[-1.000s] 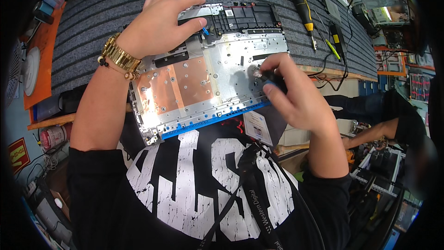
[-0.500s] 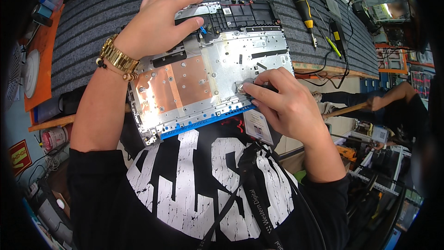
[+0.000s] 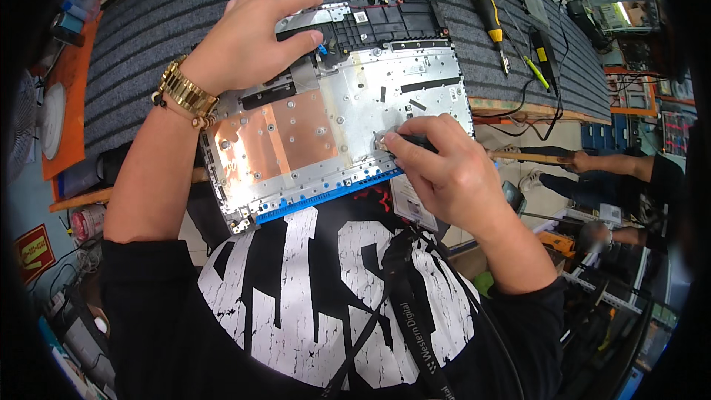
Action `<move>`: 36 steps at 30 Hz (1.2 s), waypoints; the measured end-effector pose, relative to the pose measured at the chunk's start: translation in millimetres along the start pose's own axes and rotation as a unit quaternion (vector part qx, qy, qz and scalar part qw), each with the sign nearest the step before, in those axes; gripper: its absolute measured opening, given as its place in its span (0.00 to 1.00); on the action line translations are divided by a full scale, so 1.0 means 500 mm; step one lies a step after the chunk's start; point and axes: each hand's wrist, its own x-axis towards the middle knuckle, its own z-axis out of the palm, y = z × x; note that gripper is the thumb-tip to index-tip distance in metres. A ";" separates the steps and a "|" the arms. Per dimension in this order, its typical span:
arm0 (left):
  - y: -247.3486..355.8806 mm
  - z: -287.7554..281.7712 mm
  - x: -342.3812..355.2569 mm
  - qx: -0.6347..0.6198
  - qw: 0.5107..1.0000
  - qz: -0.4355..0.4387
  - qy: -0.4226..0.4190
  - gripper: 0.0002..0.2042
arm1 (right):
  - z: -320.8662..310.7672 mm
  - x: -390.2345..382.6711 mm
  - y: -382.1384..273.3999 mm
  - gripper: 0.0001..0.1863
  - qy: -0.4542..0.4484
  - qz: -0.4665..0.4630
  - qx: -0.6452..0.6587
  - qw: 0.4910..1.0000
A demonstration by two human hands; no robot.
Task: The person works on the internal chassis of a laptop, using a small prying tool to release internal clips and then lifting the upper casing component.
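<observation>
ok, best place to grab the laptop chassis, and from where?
Likely the left edge and right edge of the laptop chassis, near the person, coming in from both sides and pinching top to bottom. It's a wide, thin panel whose near part juts past the wooden bench edge, so its underside should be reachable there.

Large cracked white lettering (image 3: 300,274) spans the black T-shirt (image 3: 159,311), small white print (image 3: 413,333) runs down the black lanyard (image 3: 400,274), yellow marks fill a red wall sign (image 3: 35,252), and a white square-code sticker (image 3: 361,18) sits on the laptop chassis (image 3: 352,107).
</observation>
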 end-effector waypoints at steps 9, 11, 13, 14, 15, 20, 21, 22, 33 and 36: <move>0.002 0.002 -0.004 -0.010 1.000 -0.009 0.007 0.24 | -0.010 0.015 -0.004 0.19 -0.007 0.010 0.027 1.000; -0.002 0.000 0.001 -0.034 0.999 -0.034 -0.001 0.24 | -0.026 0.022 0.000 0.17 -0.019 0.020 0.061 0.998; -0.003 0.004 0.001 -0.024 0.999 -0.022 0.013 0.23 | -0.040 0.028 0.000 0.16 -0.023 0.031 0.080 0.996; -0.002 0.004 -0.003 -0.016 0.999 -0.024 0.016 0.23 | -0.043 0.032 -0.003 0.16 -0.029 0.034 0.092 0.995; -0.001 0.008 -0.003 -0.010 1.000 -0.017 0.023 0.22 | -0.041 0.039 -0.001 0.17 -0.025 0.030 0.094 0.995; 0.000 -0.001 -0.006 0.005 1.000 -0.008 0.014 0.21 | -0.019 0.067 -0.029 0.18 -0.007 0.022 0.080 0.997; 0.000 -0.004 -0.006 0.006 1.000 -0.008 0.013 0.21 | -0.013 0.073 -0.035 0.17 -0.008 0.024 0.081 0.996; 0.000 -0.007 -0.007 0.007 1.000 -0.008 0.013 0.21 | -0.008 0.077 -0.042 0.16 -0.008 0.025 0.080 0.996; 0.002 -0.004 -0.011 0.021 1.000 -0.003 0.022 0.22 | 0.016 0.092 -0.089 0.17 -0.026 0.061 0.017 0.998; 0.005 -0.006 -0.008 0.014 1.000 0.004 0.022 0.22 | 0.020 0.095 -0.086 0.17 -0.006 0.064 0.003 0.998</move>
